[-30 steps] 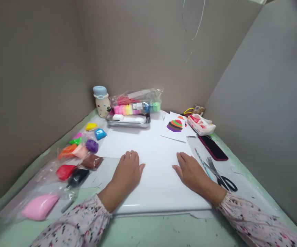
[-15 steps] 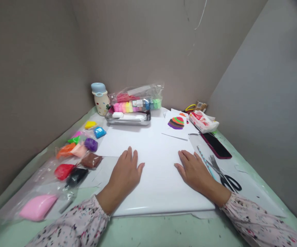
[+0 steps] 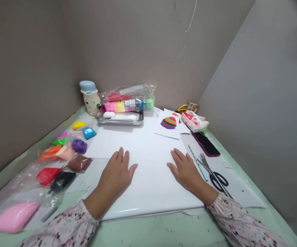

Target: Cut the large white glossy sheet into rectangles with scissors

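Note:
My left hand (image 3: 116, 171) lies palm down on a white sheet (image 3: 148, 185), fingers stretched forward and thumb spread to the right. On the sheet's right part my right hand (image 3: 186, 169) rests flat too, its thumb pointing inward. Neither holds anything. Left of my left hand are plastic packets of coloured clay, among them a brown packet (image 3: 80, 163), a black packet (image 3: 62, 181) and a purple packet (image 3: 79, 146). Just right of my right hand lie a patterned pencil (image 3: 198, 162), a fork (image 3: 204, 160) and black-handled scissors (image 3: 218, 180).
At the back stand a metal tray (image 3: 120, 121), a bag of coloured clay (image 3: 129, 103) and a blue-lidded bottle (image 3: 90, 99). A paper with a striped coloured shape (image 3: 169, 122), a tissue pack (image 3: 194, 121) and a phone (image 3: 206, 144) lie back right. Walls close in behind and right.
The whole scene has shifted slightly left in view as the camera turned. Both hands stay flat on the white sheet; nothing has been picked up.

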`<state>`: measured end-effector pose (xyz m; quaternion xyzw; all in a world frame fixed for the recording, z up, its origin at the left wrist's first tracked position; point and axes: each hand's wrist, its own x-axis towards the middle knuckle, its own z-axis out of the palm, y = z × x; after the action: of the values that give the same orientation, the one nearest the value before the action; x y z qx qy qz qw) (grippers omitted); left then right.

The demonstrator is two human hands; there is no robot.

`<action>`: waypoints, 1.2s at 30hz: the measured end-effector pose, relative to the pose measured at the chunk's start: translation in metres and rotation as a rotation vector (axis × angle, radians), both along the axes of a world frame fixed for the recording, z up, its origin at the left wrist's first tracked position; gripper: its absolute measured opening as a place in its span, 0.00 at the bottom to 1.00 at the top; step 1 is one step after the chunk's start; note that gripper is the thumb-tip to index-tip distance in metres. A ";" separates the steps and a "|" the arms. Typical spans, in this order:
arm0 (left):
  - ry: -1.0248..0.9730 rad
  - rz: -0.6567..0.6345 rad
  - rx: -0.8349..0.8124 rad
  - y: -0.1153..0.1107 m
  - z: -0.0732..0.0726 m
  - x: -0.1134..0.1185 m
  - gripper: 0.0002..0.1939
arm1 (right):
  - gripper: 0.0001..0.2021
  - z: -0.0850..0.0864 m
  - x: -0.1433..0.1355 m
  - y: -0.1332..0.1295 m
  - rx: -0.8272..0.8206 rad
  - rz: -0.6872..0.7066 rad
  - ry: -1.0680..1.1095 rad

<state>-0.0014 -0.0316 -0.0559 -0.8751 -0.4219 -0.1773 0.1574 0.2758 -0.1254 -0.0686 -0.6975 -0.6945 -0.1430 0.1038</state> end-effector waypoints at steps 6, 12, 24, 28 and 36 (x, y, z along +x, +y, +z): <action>0.011 0.019 -0.035 -0.004 0.007 0.001 0.29 | 0.26 0.012 -0.001 0.000 -0.065 0.014 0.007; 0.029 0.034 -0.059 -0.007 0.009 0.002 0.30 | 0.23 0.031 -0.006 0.007 -0.154 0.020 -0.001; 0.176 0.079 -0.154 -0.010 0.020 0.008 0.30 | 0.34 0.002 -0.023 -0.004 -0.103 -0.097 0.005; 0.168 0.080 -0.249 -0.009 0.022 0.006 0.33 | 0.34 0.002 -0.022 -0.004 -0.092 -0.097 0.033; 0.048 0.044 -0.215 -0.022 0.006 -0.005 0.35 | 0.34 0.000 -0.021 -0.005 -0.075 -0.092 0.067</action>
<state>-0.0069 -0.0533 -0.0496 -0.8814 -0.4538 -0.1067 0.0765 0.2547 -0.1299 -0.0682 -0.7366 -0.6625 -0.0983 0.0941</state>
